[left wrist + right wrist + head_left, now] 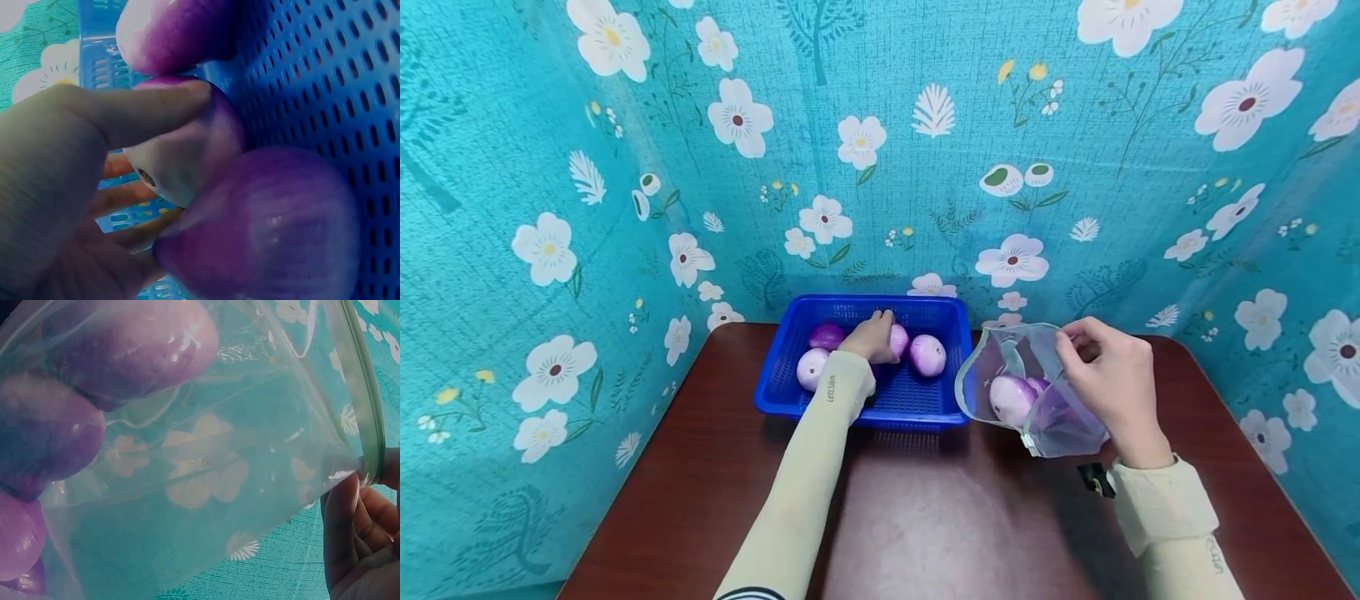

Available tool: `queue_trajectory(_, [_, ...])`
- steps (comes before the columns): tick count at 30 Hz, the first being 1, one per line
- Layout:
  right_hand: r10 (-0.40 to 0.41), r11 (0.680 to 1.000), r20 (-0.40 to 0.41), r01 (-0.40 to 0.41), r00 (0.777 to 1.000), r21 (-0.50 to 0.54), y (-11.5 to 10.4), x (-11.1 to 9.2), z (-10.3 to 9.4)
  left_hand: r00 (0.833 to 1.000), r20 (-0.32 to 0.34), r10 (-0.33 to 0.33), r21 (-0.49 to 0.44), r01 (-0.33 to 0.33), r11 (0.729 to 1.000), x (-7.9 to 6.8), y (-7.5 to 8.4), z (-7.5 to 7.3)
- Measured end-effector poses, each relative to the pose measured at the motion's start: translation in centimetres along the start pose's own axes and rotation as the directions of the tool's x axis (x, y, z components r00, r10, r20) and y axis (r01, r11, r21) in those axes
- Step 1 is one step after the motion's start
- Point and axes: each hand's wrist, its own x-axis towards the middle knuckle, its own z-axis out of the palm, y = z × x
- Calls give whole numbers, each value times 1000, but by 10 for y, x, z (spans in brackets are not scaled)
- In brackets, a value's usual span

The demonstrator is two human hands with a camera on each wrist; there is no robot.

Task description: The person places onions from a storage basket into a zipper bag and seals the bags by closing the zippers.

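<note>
My left hand (871, 337) reaches into a blue plastic basket (917, 410) and grips a purple onion (898, 340). In the left wrist view the thumb lies across this onion (194, 150), with the fingers behind it. Another onion (269, 231) sits close in front, and one more (178, 34) lies beyond. Around the hand in the basket are other onions (928, 356), including a pale one (812, 368) at the left. My right hand (1112, 379) pinches the rim of a clear zip bag (1063, 437), whose mouth gapes toward the basket. Several onions (134, 350) lie inside the bag.
Basket and bag stand side by side on a dark reddish-brown table (917, 525). A blue flowered cloth (865, 217) hangs behind and on both sides of it. The basket's raised walls surround the left hand.
</note>
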Motion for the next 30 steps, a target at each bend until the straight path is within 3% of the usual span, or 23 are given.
queue_trajectory(4, [6,1000,0,-6,1000,-3,0,-1,0,999,-25,40,5,-40,999,-3,-3,-5])
queue_trajectory(11, [-17,1000,-5,17,1000,2,0,-1,1,983,-103,150,-35,-154,987,-21,1,-26])
queue_trajectory(19, [1,1000,-1,-1,1000,-2,-1,-1,0,938,-224,264,-75,-287,955,-48,10,-55])
queue_trajectory(23, [5,1000,2,-5,1000,-1,0,-2,-1,900,-286,328,-71,-361,930,-64,25,-67])
queue_trajectory(26, [4,1000,2,-4,1000,0,0,-1,0,857,-349,379,-80,-430,899,-81,42,-69])
queue_trajectory(30, [0,1000,0,0,1000,5,0,0,1,792,-426,437,-98,-521,848,-103,63,-60])
